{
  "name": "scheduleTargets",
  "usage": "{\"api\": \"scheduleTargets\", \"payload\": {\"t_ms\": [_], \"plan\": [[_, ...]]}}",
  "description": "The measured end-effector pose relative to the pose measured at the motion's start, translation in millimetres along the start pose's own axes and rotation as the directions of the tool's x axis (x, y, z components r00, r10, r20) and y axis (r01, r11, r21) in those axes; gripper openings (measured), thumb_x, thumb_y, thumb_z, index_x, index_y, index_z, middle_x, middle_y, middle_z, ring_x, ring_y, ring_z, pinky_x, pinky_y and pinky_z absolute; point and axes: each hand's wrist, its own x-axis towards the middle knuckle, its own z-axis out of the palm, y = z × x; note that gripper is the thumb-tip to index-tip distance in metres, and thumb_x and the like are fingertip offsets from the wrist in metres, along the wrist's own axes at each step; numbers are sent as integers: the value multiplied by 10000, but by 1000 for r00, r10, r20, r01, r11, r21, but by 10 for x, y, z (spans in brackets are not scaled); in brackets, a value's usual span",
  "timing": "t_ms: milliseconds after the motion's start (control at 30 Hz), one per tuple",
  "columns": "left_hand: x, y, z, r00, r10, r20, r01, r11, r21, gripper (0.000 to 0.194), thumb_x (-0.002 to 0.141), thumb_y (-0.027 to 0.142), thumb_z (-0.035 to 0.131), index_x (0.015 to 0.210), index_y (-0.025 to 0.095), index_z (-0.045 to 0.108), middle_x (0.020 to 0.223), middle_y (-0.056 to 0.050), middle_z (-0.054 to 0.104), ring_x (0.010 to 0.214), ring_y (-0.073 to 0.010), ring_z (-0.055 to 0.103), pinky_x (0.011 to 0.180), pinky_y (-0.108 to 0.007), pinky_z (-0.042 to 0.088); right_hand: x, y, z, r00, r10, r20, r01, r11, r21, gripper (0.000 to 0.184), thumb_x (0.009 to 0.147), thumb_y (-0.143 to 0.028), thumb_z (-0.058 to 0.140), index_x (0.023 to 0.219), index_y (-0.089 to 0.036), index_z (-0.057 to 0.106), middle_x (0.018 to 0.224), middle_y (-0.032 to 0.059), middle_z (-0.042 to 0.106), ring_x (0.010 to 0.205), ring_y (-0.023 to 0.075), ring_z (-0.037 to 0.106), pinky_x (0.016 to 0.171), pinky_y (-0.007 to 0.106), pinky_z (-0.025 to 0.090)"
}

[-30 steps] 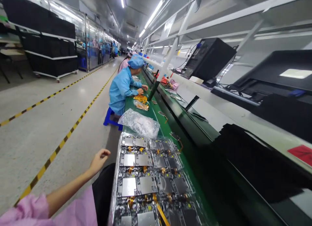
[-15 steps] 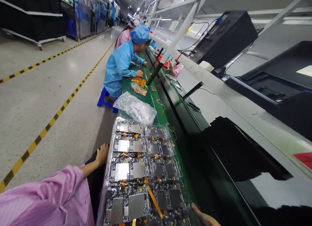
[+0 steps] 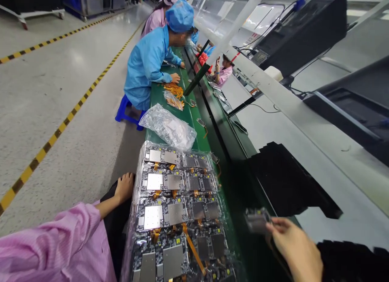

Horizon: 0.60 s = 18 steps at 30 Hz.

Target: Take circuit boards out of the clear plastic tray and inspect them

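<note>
My left hand (image 3: pixel 125 187) rests on my dark-trousered knee, fingers lying flat and holding nothing, beside the clear plastic tray (image 3: pixel 137 201). My right hand (image 3: pixel 296 245) pinches a small circuit board (image 3: pixel 256 220) between thumb and fingers over the dark belt, right of the tray. That board is smeared by motion. Rows of circuit boards with silver metal shields (image 3: pixel 152 218) fill the tray, with orange flex cables among them. One longer orange flex cable (image 3: pixel 194 249) lies slantwise across the boards. The tray's near end is cut off by the frame.
Beyond the tray lie a clear plastic bag (image 3: pixel 170 128) and a pile of orange flex cables (image 3: pixel 174 89) on the green bench. Single boards (image 3: pixel 201 122) lie along the belt's edge. A co-worker in blue (image 3: pixel 148 67) sits farther along. Black equipment (image 3: pixel 316 35) stands on the right shelf.
My right hand has risen from the tray's lower right edge and moved right over the belt, now with a circuit board in it. My left hand has stayed on the knee. The view has tilted slightly.
</note>
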Motion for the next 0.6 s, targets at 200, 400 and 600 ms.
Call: {"api": "scheduleTargets", "payload": {"t_ms": [200,400,600], "plan": [[-3,-27,12,999,20,26,-22,998,60,430,970,87,303,1291,69,588,1230,-213,619,1151,-342,568,923,-454,458,117,-1659,-480,970,-215,116,66,689,722,465,715,-421,787,1099,-162,753,875,116,775,797,257,727,597,285,524],[-28,-4,-21,999,23,31,-25,996,88,422,977,87,298,1256,88,615,1247,-186,628,1145,-321,589,908,-426,470,392,-2711,251,943,-143,300,-157,603,782,317,720,-151,796,1018,-61,744,745,99,737,585,133,637,471,183,433],[-20,8,8,999,32,26,-35,988,149,457,968,49,301,1296,103,616,1236,-171,646,1152,-303,597,906,-395,467,590,-2780,679,945,-105,309,-157,684,712,267,773,-152,742,1024,-62,754,702,88,724,607,160,672,466,186,429]]}}
